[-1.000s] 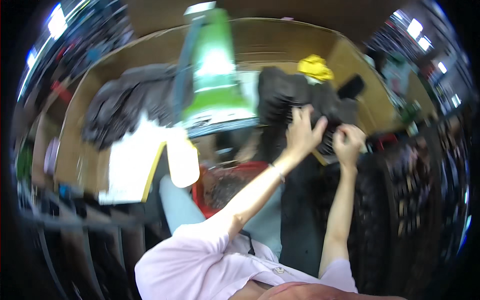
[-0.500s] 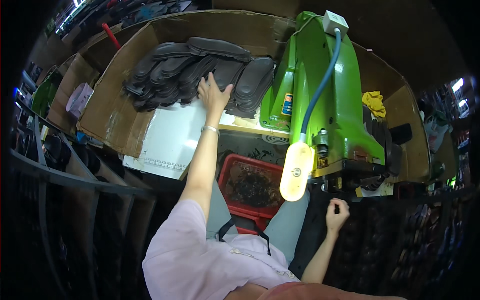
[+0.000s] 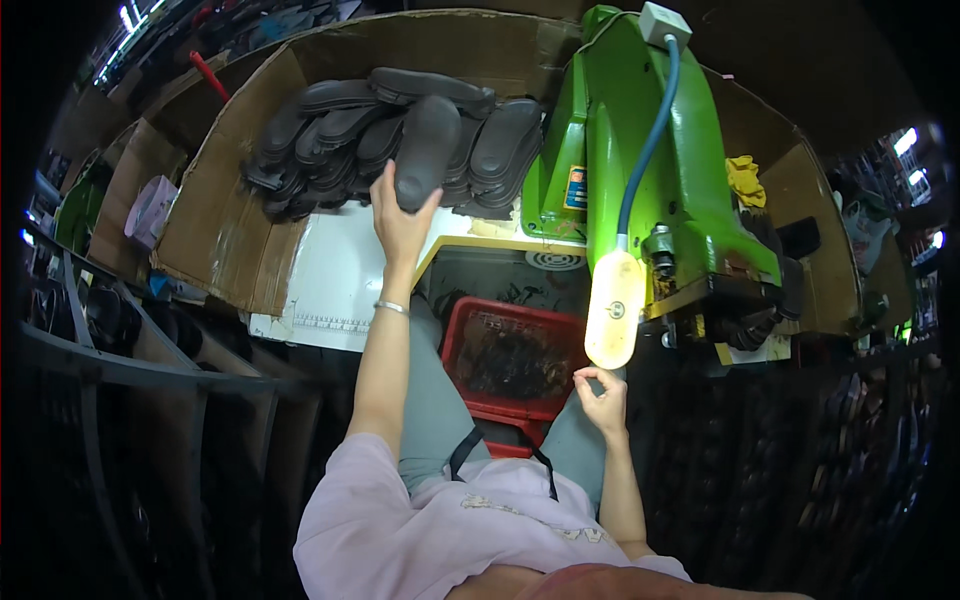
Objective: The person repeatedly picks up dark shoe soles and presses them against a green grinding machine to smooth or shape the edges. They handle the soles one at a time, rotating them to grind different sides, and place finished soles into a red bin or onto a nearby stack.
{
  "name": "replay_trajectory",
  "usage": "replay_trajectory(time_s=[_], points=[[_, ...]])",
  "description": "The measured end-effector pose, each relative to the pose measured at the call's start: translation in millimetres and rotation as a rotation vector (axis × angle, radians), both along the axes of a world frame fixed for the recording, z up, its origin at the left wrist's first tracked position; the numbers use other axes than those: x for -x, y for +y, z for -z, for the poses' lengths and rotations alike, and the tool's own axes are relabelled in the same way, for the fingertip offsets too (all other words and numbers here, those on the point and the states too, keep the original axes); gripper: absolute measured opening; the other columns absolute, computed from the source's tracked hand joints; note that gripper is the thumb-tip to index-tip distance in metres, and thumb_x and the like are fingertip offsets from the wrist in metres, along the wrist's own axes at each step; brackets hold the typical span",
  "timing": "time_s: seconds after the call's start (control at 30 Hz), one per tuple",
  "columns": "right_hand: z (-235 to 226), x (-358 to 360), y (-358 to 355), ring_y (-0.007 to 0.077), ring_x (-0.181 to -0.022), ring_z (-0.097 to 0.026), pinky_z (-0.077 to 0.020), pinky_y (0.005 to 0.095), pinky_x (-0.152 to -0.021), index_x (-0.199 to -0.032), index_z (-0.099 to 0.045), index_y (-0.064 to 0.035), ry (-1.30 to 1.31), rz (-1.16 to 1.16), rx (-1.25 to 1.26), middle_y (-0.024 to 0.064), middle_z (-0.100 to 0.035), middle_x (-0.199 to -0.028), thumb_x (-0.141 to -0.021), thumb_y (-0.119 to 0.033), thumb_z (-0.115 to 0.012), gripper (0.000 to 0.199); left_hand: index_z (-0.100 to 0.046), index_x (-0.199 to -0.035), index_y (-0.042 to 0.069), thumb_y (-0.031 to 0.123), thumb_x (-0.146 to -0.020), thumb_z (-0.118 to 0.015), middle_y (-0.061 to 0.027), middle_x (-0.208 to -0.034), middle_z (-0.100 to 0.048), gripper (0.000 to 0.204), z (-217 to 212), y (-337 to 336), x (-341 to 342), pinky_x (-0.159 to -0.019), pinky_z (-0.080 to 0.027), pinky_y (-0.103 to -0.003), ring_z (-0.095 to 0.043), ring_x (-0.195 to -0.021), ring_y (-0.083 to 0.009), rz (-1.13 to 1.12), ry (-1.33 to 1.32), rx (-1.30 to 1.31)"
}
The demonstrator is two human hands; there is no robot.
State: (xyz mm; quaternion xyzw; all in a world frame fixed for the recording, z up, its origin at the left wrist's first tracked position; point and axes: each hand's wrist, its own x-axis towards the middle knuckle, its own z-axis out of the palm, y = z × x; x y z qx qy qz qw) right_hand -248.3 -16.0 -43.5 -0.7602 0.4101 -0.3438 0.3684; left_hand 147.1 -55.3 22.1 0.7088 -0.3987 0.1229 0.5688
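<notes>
Fingers of my left hand are wrapped round the lower end of 1 dark shoe sole, thumb on one side and the rest behind, so that grip is closed on the sole and lifts it clear above the pile of dark soles. I judge the sole light and flexible, moulded rubber or foam by its matt look, likely to droop if held only by its tip. It seems grippy rather than slick, and not fragile. Holding it at the heel end, as I do here, looks adequate for so light a piece; a pinch across the narrow waist would steady it better against flopping.

My right hand hangs low over my lap, thumb and forefinger curled together into a near-closed pinch. Whether something small sits between them I cannot tell.

Outward from the left hand, the pile lies fanned inside an open cardboard box on the table. To its right stands a green machine with a blue hose and a glowing lamp. Below the table edge, between my knees, sits a red crate with dark scraps in it.
</notes>
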Motion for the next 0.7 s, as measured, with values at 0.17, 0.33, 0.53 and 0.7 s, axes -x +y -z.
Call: replay_trajectory(time_s=[0.17, 0.33, 0.53, 0.7], points=[[0.7, 8.7, 7.4, 0.0154, -0.074, -0.065, -0.0499, 0.0278, -0.069, -0.084, -0.066, 0.0016, -0.063, 0.073, -0.148, 0.0089, -0.068, -0.078, -0.079, -0.003, -0.065, 0.007, -0.04, -0.136, 0.01, 0.024, -0.077, -0.074, -0.0255, -0.135, -0.039, 0.07, -30.4, -78.4, 23.7, -0.096, -0.032, -0.053, -0.035, -0.125, -0.04, -0.267, -0.437, -0.388], [8.5, 20.9, 17.0, 0.0115, -0.074, -0.064, -0.0505, 0.0263, -0.069, -0.088, -0.067, 0.0006, -0.12, 0.071, -0.265, 0.006, -0.069, -0.079, -0.081, -0.006, -0.066, 0.01, -0.062, -0.099, 0.0, 0.045, -0.076, -0.07, -0.0176, -0.098, -0.062, 0.051, -5.2, -143.3, 69.4, -0.082, -0.044, -0.047, -0.057, -0.092, -0.0343, 0.031, -0.486, -0.717], [11.4, 36.1, 23.4, 0.0107, -0.072, -0.064, -0.0503, 0.0257, -0.066, -0.087, -0.067, -0.0003, -0.166, 0.093, -0.335, 0.0056, -0.069, -0.078, -0.082, -0.008, -0.066, 0.009, -0.067, -0.109, 0.013, 0.033, -0.073, -0.074, -0.0165, -0.123, -0.054, 0.041, 45.9, -165.7, 42.1, -0.095, -0.038, -0.05, -0.044, -0.118, -0.0355, -0.013, -0.227, -0.492], [16.2, 20.1, 27.0, 0.0109, -0.073, -0.064, -0.0503, 0.0241, -0.065, -0.088, -0.066, 0.0003, -0.324, -0.019, -0.425, 0.0066, -0.068, -0.08, -0.084, -0.005, -0.064, 0.007, -0.07, -0.093, 0.005, 0.021, -0.069, -0.079, -0.0123, -0.092, -0.068, 0.031, 22.8, -111.4, -9.5, -0.082, -0.048, -0.04, -0.063, -0.087, -0.029, 0.052, -0.148, -0.157]])
